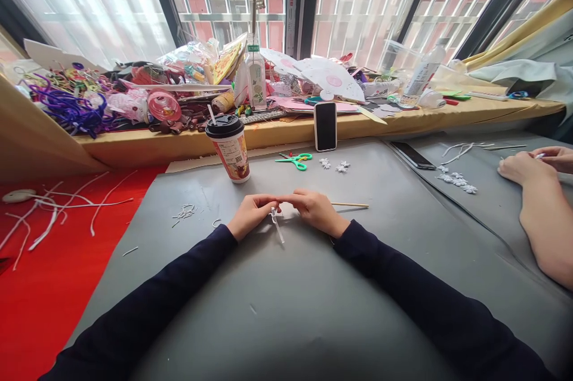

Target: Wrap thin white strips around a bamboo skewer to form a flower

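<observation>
My left hand (254, 215) and my right hand (316, 211) meet at the fingertips above the grey table. Both are closed on a small white strip (278, 230), whose loose end hangs down toward me. How it is bent between the fingers is hidden. A thin wooden stick (353, 205) sticks out beyond my right hand; its other end cannot be seen. Short white clippings (185, 211) lie left of my left hand. Past my hands are green-handled scissors (296, 160) and small white flower-like pieces (342, 166).
A lidded paper cup (233, 157) stands behind my left hand, and a phone (325, 126) leans upright against the ledge. Long white strips (67, 202) lie on the red surface at left. Another person's hands (528, 166) work at right, near a dark phone (412, 155). Craft clutter fills the windowsill.
</observation>
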`<act>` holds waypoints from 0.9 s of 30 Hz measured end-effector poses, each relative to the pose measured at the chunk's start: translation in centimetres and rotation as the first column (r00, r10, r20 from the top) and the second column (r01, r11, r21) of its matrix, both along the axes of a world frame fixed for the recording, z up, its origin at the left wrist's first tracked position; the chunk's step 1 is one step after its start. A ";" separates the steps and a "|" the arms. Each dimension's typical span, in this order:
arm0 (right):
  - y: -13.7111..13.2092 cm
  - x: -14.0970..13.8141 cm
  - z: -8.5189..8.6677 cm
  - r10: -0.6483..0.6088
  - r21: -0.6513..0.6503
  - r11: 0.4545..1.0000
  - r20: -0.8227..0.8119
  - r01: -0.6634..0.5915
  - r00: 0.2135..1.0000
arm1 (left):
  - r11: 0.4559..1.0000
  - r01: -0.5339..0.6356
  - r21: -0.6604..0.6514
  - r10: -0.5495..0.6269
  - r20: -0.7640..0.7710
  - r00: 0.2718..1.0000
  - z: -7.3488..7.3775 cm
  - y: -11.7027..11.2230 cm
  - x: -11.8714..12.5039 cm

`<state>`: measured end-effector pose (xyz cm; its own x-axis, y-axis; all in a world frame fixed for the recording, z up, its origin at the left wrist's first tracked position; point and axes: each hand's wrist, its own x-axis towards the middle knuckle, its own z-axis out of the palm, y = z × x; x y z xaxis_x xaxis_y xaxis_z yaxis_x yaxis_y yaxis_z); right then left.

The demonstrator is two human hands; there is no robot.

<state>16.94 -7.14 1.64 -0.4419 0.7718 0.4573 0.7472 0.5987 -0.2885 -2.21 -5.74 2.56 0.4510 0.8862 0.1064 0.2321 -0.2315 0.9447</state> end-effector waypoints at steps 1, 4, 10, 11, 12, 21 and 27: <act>0.0 0.0 0.0 0.013 -0.009 1.000 -0.026 -0.013 1.000 | 1.000 -0.002 -0.001 0.002 0.004 1.000 0.0 0.0 0.0; 0.1 -0.1 0.1 0.032 -0.017 0.999 -0.100 -0.033 0.994 | 1.000 -0.012 -0.005 0.012 0.006 1.000 0.0 -0.2 0.0; 0.0 -0.1 0.4 0.018 -0.024 0.999 -0.199 -0.023 0.980 | 0.997 -0.056 -0.060 0.059 0.051 0.997 0.1 -0.5 0.2; 0.0 -0.1 0.5 0.024 -0.024 0.999 -0.202 -0.030 0.979 | 0.996 -0.062 -0.068 0.066 0.060 0.996 0.1 -0.5 0.2; -0.1 -0.2 0.6 0.030 -0.024 0.999 -0.200 -0.036 0.979 | 0.995 -0.066 -0.072 0.071 0.069 0.995 0.1 -0.5 0.2; -0.3 -0.2 0.5 0.015 0.003 1.000 -0.103 -0.015 0.995 | 0.998 -0.062 -0.022 0.063 0.038 0.997 -0.3 -0.3 0.2; -0.2 -0.1 0.3 0.002 0.002 1.000 -0.063 -0.002 0.998 | 0.999 -0.048 0.002 0.048 0.007 0.999 0.0 -0.4 0.2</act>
